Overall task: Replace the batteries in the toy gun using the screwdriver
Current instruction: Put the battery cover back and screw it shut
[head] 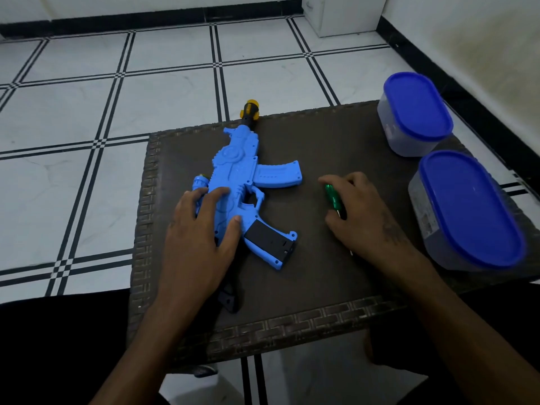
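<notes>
Early stage, judging by cover. Toy gun (pixel 233 182) flat on desk (pixel 321 287); left hand (pixel 201 229) fingers straight, pressing it. Right hand (pixel 359 211) fingers curled round green screwdriver (pixel 333 197). Black batt. cover (pixel 267 238), just beyond left thumb, looks shut; unscrewing and swap left.

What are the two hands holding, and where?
The right hand curls around the green-handled screwdriver, at its handle. The left hand only rests flat on the blue toy gun, near its rear body.
</notes>
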Tool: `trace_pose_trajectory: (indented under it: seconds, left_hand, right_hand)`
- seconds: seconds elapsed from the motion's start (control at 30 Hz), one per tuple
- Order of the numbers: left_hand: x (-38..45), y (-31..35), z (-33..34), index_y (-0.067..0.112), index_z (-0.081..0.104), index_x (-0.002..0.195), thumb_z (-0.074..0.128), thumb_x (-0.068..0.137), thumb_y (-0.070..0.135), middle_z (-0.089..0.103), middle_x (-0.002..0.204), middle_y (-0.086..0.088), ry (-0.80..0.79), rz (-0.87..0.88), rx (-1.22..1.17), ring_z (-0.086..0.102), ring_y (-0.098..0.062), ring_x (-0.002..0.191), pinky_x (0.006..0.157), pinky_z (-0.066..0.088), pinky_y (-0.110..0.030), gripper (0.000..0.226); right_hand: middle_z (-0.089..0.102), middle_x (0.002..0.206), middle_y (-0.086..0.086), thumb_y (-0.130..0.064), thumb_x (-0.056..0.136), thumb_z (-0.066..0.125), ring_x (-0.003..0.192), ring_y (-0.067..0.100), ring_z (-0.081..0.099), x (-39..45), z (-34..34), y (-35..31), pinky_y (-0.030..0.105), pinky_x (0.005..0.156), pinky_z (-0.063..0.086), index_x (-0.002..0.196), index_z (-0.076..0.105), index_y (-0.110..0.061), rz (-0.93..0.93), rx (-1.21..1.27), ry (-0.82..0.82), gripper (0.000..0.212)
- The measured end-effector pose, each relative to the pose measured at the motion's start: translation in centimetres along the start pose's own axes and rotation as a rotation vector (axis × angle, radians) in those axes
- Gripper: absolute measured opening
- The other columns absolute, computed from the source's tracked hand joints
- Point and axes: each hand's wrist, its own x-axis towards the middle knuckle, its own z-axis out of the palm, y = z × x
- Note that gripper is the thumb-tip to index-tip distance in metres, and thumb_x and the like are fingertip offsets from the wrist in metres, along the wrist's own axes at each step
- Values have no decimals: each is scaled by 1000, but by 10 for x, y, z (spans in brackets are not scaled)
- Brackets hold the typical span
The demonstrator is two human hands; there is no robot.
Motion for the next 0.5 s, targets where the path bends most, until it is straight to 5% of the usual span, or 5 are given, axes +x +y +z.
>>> trace_pose_trajectory:
  seconds: [0.13, 0.27, 0.37, 0.5]
  left_hand:
    - [0, -1, -1, 33, 46, 140, 47, 96, 50, 39, 147, 1, 2, 0, 6, 43, -22, 134, 105, 44, -50, 47]
    - [-1, 0, -1, 33, 47, 140, 50, 94, 48, 39, 147, 2, 0, 0, 4, 43, -21, 133, 104, 44, -49, 48]
    - [-1, 2, -1, 34, 47, 139, 50, 94, 48, 39, 146, 3, -3, 0, -7, 42, -20, 133, 103, 45, -47, 48]
    - [0, 3, -2, 33, 48, 138, 51, 94, 47, 41, 145, 2, 4, 9, 1, 44, -21, 133, 103, 45, -47, 47]
  right_hand:
    - [44, 114, -7, -41, 84, 71, 106, 10, 43, 1, 4, -1, 23, 82, 38, 110, 60, -30, 1, -25, 62, 31]
    - [51, 96, -7, -32, 88, 69, 91, 12, 51, 4, 3, -3, 23, 70, 36, 88, 54, -25, -28, -18, 131, 17]
    - [56, 94, -7, -21, 89, 69, 85, 9, 54, 2, 0, -4, 18, 66, 40, 98, 52, -23, -62, 37, 94, 20]
    - [55, 103, -7, -16, 91, 66, 89, 5, 54, -12, -4, -11, 30, 81, 54, 127, 56, -23, -242, 190, 252, 39]
